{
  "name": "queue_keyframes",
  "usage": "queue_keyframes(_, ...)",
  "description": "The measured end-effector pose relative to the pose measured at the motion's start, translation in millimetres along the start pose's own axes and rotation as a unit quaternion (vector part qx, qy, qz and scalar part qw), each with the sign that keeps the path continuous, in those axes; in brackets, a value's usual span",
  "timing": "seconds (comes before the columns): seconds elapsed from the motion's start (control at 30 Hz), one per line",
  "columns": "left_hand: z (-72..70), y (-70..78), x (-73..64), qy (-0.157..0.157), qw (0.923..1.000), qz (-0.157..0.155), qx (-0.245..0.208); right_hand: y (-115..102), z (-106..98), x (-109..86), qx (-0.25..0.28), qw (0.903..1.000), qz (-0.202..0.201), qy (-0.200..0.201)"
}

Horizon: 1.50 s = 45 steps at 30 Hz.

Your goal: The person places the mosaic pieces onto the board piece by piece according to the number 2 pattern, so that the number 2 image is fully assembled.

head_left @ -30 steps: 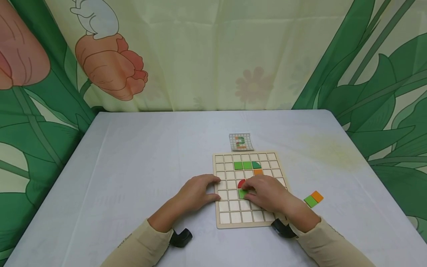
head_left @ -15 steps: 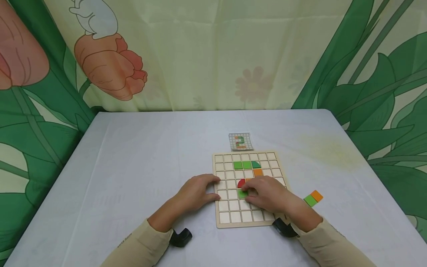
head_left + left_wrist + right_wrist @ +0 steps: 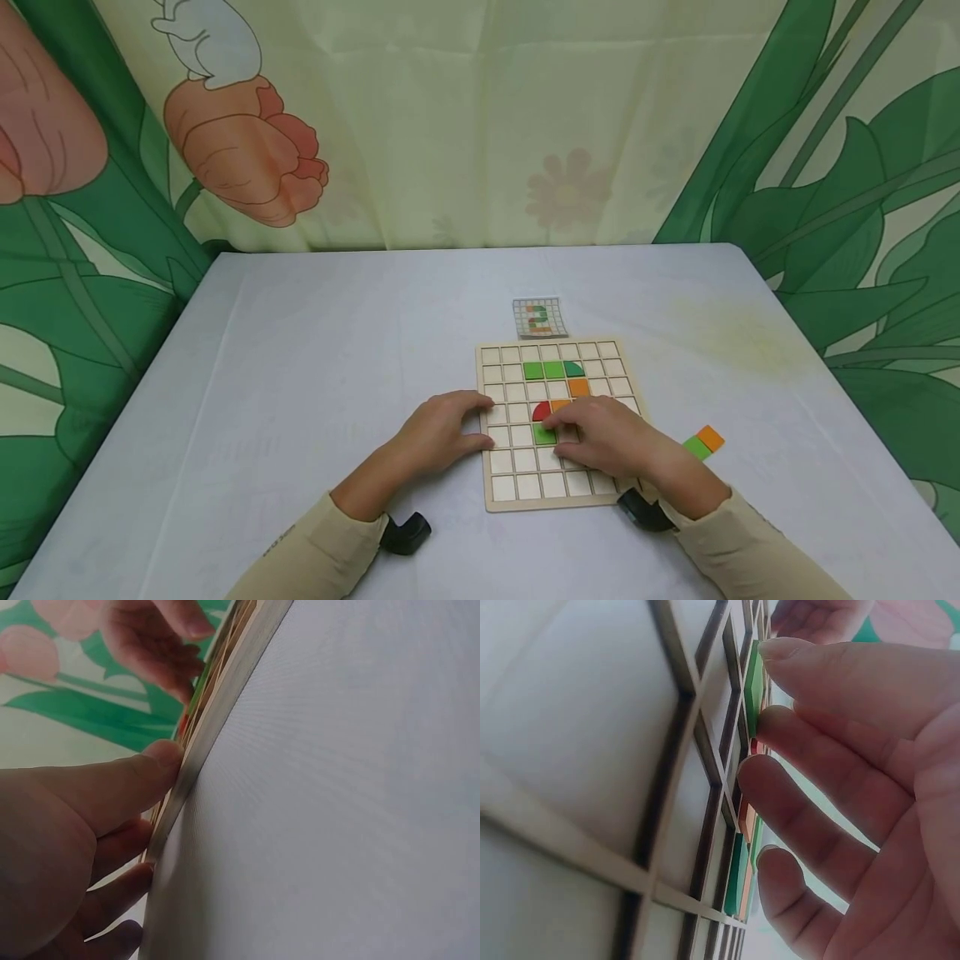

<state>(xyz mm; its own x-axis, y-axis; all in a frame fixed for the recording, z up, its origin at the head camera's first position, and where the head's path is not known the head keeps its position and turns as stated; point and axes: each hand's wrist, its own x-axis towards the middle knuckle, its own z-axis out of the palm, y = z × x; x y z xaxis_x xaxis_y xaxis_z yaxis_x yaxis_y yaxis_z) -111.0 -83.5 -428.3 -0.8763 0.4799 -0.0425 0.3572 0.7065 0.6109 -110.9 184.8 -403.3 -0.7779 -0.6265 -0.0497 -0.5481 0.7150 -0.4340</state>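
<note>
A wooden grid board lies on the table in the head view. My left hand rests at its left edge; the left wrist view shows the thumb against the board's side. Over the board's middle is my right hand, fingers slightly bent, thumb and index apart. Its fingertips touch or nearly touch a light green square tile, also in the right wrist view as a green tile. Just above sit a red rounded tile and a partly hidden orange tile. Any tiles beneath the right hand are hidden.
Higher on the board are two light green tiles, a dark green rounded tile and an orange square. A pattern card lies behind the board. Loose orange and green tiles lie to its right.
My right hand has drifted slightly right, its thumb easing away from the green tile, and more of the orange tile beside the red one shows. The left hand stays at the board's edge.
</note>
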Motion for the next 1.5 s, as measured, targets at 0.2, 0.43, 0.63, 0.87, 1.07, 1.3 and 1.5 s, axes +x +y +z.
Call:
queue_keyframes(0.2,-0.5,-0.5,-0.2,0.001,1.0,0.006,-0.002,4,-2,-2.1,0.03,0.9996,0.0,-0.003)
queue_keyframes(0.43,-0.7,-0.5,0.2,0.002,1.0,0.004,-0.001,13,-12,-11.1,0.074,0.9972,-0.002,-0.004)
queue_keyframes(0.63,-0.9,-0.9,0.7,0.002,1.0,0.001,0.002,20,-16,-19.1,0.077,0.9969,0.013,0.013)
queue_keyframes(0.87,-0.4,-1.4,-0.3,0.002,1.0,0.003,-0.001,26,-22,-30.3,0.089,0.9944,0.055,0.017)
queue_keyframes(1.07,1.0,-1.6,-0.5,0.005,1.0,0.007,-0.001,31,-30,-41.9,0.081,0.9925,0.084,0.035)
queue_keyframes(1.3,0.7,0.0,-0.4,0.004,1.0,0.001,0.001,41,-36,-57.0,0.081,0.9888,0.108,0.064)
queue_keyframes(1.5,0.6,0.8,0.0,0.002,1.0,-0.003,0.001,52,-39,-72.3,0.059,0.9873,0.114,0.094)
